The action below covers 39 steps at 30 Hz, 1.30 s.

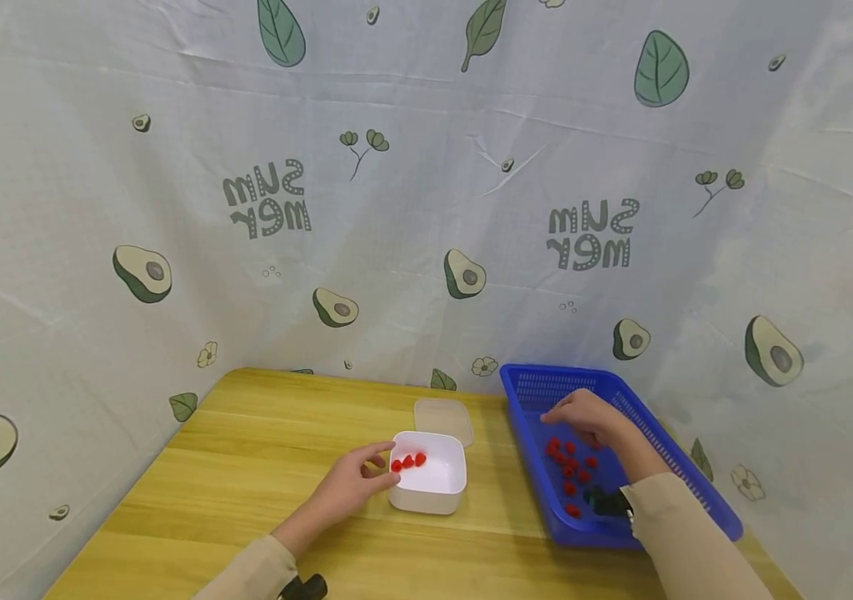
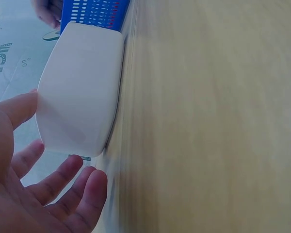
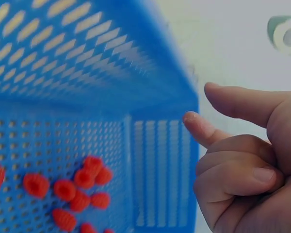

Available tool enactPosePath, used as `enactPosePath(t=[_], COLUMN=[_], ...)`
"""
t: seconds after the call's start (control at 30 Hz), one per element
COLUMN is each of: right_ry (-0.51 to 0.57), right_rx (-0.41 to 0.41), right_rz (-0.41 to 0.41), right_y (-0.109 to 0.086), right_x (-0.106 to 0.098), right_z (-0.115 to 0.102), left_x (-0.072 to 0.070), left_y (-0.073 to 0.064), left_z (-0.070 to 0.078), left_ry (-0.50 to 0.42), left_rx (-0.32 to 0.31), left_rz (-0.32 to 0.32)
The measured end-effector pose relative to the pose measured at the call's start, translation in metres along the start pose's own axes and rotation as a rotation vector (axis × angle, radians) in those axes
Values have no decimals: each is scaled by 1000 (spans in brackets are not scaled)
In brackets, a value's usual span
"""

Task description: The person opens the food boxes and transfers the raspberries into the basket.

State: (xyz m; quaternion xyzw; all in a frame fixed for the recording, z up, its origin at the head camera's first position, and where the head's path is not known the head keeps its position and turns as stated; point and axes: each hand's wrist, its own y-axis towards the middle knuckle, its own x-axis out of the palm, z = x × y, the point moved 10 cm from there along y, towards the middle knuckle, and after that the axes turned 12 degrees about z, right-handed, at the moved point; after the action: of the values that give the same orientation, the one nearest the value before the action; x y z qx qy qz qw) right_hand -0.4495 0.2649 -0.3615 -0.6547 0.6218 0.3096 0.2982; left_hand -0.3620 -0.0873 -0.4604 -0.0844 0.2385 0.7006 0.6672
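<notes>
In the head view, a white square box (image 1: pixel 436 498) stands on the table with three raspberries (image 1: pixel 408 461) in a row inside. My left hand (image 1: pixel 351 482) is at the box's left side, thumb and fingertips spread along its wall; the left wrist view shows these fingers (image 2: pixel 63 177) loosely bent at the box's edge. My right hand (image 1: pixel 595 419) hovers over a blue plastic basket (image 1: pixel 527 450) holding several loose raspberries (image 3: pixel 80 200). Its thumb and index finger are extended and apart with nothing visible between them, while the other fingers curl in.
A pale flat lid (image 1: pixel 445 419) lies behind the box. The wooden table (image 1: pixel 246 467) meets a printed cloth (image 1: pixel 396 208) at the back and sides. A dark device (image 1: pixel 606 502) sits at my right wrist, low over the basket.
</notes>
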Motion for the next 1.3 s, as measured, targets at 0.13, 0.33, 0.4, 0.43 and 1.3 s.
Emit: enactPosePath(t=[0.13,0.33,0.4,0.43,1.3], right_ry=[32,114,136,147,301], right_rx=[-2,-24,-32,-37,-2], right_rz=[-6,-40,-44,-48,-134], right_y=[-2,-6,-7,-8,-13], right_x=[4,16,22,25,112], right_z=[-16,-36,-43,-46,-79], left_x=[0,1,1,0,0], left_y=[0,1,1,1,2], left_z=[-1,-1,-1,-1,4], left_ry=[4,2,0,-1,17], left_rx=[-7,2,1,-1,19], left_rz=[-2,-4,-3,-2,2])
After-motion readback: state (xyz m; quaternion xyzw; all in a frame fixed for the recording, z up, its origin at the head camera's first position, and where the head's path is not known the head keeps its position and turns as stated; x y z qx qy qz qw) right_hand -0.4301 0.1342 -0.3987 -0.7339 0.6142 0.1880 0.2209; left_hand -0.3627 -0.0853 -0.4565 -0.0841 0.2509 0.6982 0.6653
